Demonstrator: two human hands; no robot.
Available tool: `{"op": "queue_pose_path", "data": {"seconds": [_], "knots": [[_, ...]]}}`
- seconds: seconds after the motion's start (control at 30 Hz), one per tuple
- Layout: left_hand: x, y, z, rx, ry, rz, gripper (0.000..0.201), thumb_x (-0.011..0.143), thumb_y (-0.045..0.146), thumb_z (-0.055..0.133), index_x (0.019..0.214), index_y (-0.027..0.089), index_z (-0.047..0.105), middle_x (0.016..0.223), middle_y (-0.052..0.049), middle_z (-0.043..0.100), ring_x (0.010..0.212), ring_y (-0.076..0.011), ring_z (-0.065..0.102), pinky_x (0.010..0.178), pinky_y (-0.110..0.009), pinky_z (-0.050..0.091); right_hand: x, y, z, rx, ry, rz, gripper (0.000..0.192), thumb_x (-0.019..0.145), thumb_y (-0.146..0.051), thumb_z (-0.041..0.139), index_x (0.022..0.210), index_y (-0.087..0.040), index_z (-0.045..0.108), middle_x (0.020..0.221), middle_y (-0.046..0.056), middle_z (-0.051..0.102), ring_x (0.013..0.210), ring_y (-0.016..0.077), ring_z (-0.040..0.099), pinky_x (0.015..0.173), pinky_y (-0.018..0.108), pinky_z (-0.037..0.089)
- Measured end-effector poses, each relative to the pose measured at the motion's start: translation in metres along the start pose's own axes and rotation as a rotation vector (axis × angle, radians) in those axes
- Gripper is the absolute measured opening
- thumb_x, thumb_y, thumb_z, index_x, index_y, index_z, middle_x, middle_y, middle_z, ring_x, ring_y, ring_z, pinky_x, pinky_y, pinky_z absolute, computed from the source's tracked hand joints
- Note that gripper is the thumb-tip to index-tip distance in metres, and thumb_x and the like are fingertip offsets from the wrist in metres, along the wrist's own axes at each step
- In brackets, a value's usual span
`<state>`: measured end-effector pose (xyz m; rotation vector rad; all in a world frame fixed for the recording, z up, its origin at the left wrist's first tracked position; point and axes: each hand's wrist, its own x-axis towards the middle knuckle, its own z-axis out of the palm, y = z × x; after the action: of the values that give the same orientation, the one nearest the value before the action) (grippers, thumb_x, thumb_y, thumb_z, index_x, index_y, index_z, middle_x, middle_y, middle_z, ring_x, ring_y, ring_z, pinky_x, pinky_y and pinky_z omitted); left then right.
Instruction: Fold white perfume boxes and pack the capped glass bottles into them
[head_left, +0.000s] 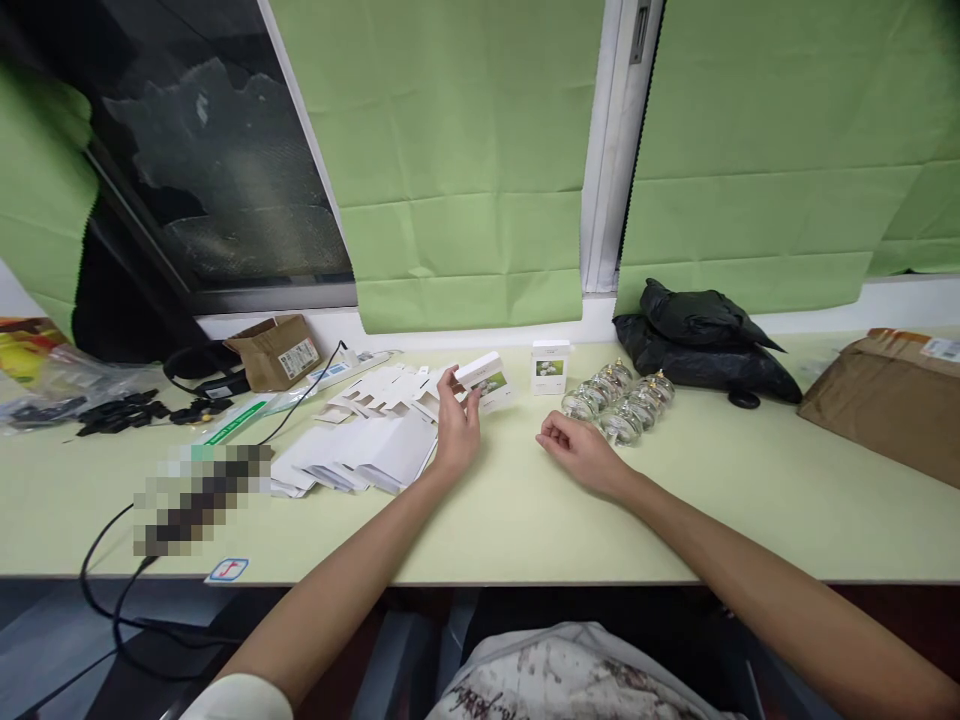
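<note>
In the head view my left hand (459, 425) grips a small white box (486, 380) with a green-and-white picture printed on its front, tilted above the table. My right hand (577, 452) is closed with its fingers curled in, just in front of several clear glass ornaments (628, 418) with gold-coloured tops. Whatever it may hold is hidden behind the fingers. A second white box (549, 368) of the same print stands upright beyond and between my hands. Left of my left hand lie several flat white cartons (394, 450), with cut white card pieces (382, 390) behind them.
A black plastic bag (705, 350) lies at the back right, near a large brown carton (892, 400). Toward the left are an open brown box (277, 355), a white power strip (337, 372), black cables (94, 560) and clear plastic bags (67, 375). The table's front edge runs under my forearms.
</note>
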<state>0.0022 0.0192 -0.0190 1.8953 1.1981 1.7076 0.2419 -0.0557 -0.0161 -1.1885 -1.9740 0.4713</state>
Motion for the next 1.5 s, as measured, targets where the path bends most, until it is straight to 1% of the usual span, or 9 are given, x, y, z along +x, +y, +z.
{"op": "queue_pose_path", "data": {"seconds": [0.27, 0.47, 0.7, 0.83, 1.0, 1.1, 1.2, 1.3, 1.5], "knots": [[0.030, -0.014, 0.010, 0.000, -0.026, -0.062, 0.044, 0.104, 0.041, 0.057, 0.140, 0.022, 0.041, 0.131, -0.014, 0.060, 0.108, -0.0214, 0.065, 0.093, -0.037, 0.056, -0.002, 0.003, 0.001, -0.078, -0.166, -0.018, 0.020, 0.103, -0.036, 0.054, 0.092, -0.024, 0.065, 0.069, -0.004, 0.061, 0.063, 0.0145, 0.053, 0.061, 0.028, 0.035], [0.050, -0.021, 0.031, 0.025, -0.007, -0.011, 0.044, 0.104, 0.035, 0.056, 0.142, 0.021, 0.040, 0.133, -0.015, 0.058, 0.111, -0.0219, 0.062, 0.098, -0.039, 0.053, 0.000, 0.004, -0.001, -0.124, -0.137, -0.009, 0.018, 0.104, -0.034, 0.053, 0.095, -0.024, 0.064, 0.072, -0.003, 0.064, 0.065, 0.0152, 0.055, 0.063, 0.028, 0.034], [0.042, -0.058, 0.052, 0.067, -0.081, 0.023, 0.045, 0.102, 0.025, 0.053, 0.146, 0.020, 0.044, 0.133, -0.016, 0.058, 0.117, -0.0243, 0.061, 0.107, -0.046, 0.049, 0.001, 0.007, 0.000, -0.154, -0.087, 0.015, 0.015, 0.104, -0.032, 0.051, 0.098, -0.025, 0.064, 0.071, -0.003, 0.063, 0.067, 0.0166, 0.058, 0.065, 0.029, 0.036], [0.039, -0.068, 0.056, 0.067, -0.146, 0.024, 0.054, 0.100, 0.018, 0.050, 0.152, 0.020, 0.040, 0.137, -0.017, 0.058, 0.127, -0.0257, 0.059, 0.114, -0.052, 0.045, 0.002, 0.009, -0.001, -0.170, -0.002, -0.025, 0.014, 0.105, -0.030, 0.051, 0.101, -0.024, 0.064, 0.077, -0.002, 0.067, 0.070, 0.0170, 0.060, 0.066, 0.029, 0.039], [0.038, -0.057, 0.054, 0.079, -0.161, -0.080, 0.073, 0.098, 0.017, 0.053, 0.163, 0.025, 0.021, 0.154, -0.019, 0.046, 0.146, -0.0296, 0.048, 0.123, -0.057, 0.036, 0.007, 0.014, -0.019, -0.458, 0.372, -0.224, 0.023, 0.108, -0.026, 0.046, 0.100, -0.021, 0.067, 0.094, 0.007, 0.072, 0.088, 0.0226, 0.060, 0.083, 0.036, 0.043], [0.032, -0.037, 0.049, 0.189, -0.072, -0.051, 0.080, 0.096, 0.020, 0.060, 0.163, 0.025, 0.017, 0.162, -0.019, 0.033, 0.158, -0.0331, 0.028, 0.129, -0.057, 0.027, 0.011, 0.017, -0.032, -0.780, 0.533, -0.168, 0.022, 0.107, -0.028, 0.050, 0.111, -0.019, 0.070, 0.101, 0.011, 0.072, 0.100, 0.0289, 0.056, 0.091, 0.042, 0.037], [0.021, -0.014, 0.040, 0.251, -0.068, 0.067, 0.079, 0.095, 0.018, 0.060, 0.162, 0.019, 0.018, 0.159, -0.022, 0.031, 0.157, -0.0357, 0.026, 0.127, -0.059, 0.027, 0.013, 0.019, -0.036, -0.954, 0.509, -0.099, 0.028, 0.105, -0.024, 0.051, 0.126, -0.018, 0.069, 0.115, 0.014, 0.072, 0.112, 0.0331, 0.053, 0.098, 0.046, 0.032], [0.007, 0.001, 0.030, 0.255, -0.103, 0.108, 0.072, 0.097, 0.022, 0.059, 0.159, 0.021, 0.022, 0.155, -0.021, 0.034, 0.150, -0.0346, 0.035, 0.122, -0.058, 0.035, 0.013, 0.019, -0.033, -1.012, 0.422, -0.074, 0.037, 0.104, -0.019, 0.049, 0.138, -0.017, 0.064, 0.122, 0.016, 0.072, 0.120, 0.0349, 0.051, 0.105, 0.049, 0.027], [-0.010, -0.003, 0.015, 0.270, -0.226, 0.116, 0.059, 0.101, 0.029, 0.057, 0.152, 0.022, 0.031, 0.136, -0.017, 0.049, 0.132, -0.0312, 0.050, 0.110, -0.052, 0.045, 0.012, 0.021, -0.028, -1.045, 0.297, -0.047, 0.043, 0.104, -0.016, 0.046, 0.144, -0.019, 0.061, 0.126, 0.016, 0.072, 0.128, 0.0363, 0.047, 0.110, 0.051, 0.022]]}}
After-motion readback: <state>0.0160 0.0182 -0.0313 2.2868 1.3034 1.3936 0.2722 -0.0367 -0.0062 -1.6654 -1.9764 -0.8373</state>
